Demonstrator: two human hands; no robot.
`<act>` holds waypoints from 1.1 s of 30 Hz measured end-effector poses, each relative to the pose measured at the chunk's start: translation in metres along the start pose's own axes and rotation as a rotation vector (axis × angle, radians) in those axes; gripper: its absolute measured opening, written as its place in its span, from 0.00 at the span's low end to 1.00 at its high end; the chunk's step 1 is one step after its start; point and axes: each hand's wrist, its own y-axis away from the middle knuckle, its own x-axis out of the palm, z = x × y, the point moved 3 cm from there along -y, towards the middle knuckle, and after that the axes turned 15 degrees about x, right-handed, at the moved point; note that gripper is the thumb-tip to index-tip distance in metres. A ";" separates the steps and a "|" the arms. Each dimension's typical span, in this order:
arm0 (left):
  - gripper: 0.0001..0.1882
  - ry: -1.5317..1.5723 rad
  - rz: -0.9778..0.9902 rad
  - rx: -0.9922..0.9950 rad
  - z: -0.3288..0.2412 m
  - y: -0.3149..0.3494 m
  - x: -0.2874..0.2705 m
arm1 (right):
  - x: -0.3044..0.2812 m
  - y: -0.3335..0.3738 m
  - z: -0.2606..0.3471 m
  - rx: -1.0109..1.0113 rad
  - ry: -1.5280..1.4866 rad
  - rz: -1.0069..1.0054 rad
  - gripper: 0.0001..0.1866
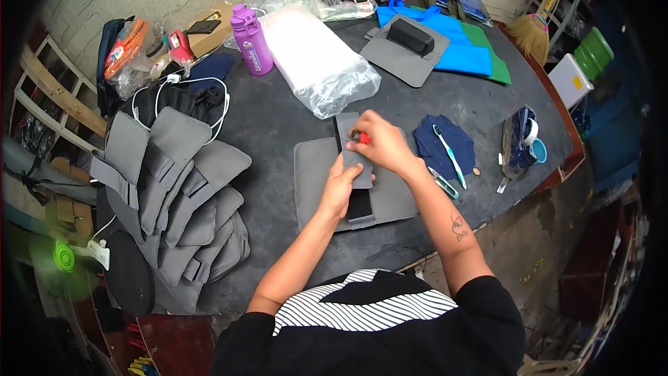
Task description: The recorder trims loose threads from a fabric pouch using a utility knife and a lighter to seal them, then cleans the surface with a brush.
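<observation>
From the head view, our left hand [338, 188] pinches a flat grey fabric strap [359, 177]; our right hand [381, 141] grips a small red-and-black tool [364, 138] over it, apparently finishing work, which calls for steady tension. Beneath, the matte, round-cornered grey panel [313, 174] lies mid-bench [275, 129], near side.

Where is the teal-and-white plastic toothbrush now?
In the head view, the toothbrush lies mostly on the dark-blue fabric piece, right of the right hand.

The bottle [255, 54] ahead of me bore a line of pale lettering [259, 56] running along its side.
</observation>
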 end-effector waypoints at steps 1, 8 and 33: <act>0.15 -0.001 0.009 -0.024 0.004 -0.001 -0.002 | 0.009 -0.005 -0.003 0.014 0.018 0.037 0.12; 0.16 -0.114 0.050 -0.027 -0.005 0.005 0.003 | -0.039 -0.024 -0.064 0.314 -0.688 -0.629 0.06; 0.33 -1.746 0.279 0.463 -0.002 0.030 0.002 | -0.032 -0.096 -0.006 -0.058 -0.565 -0.455 0.09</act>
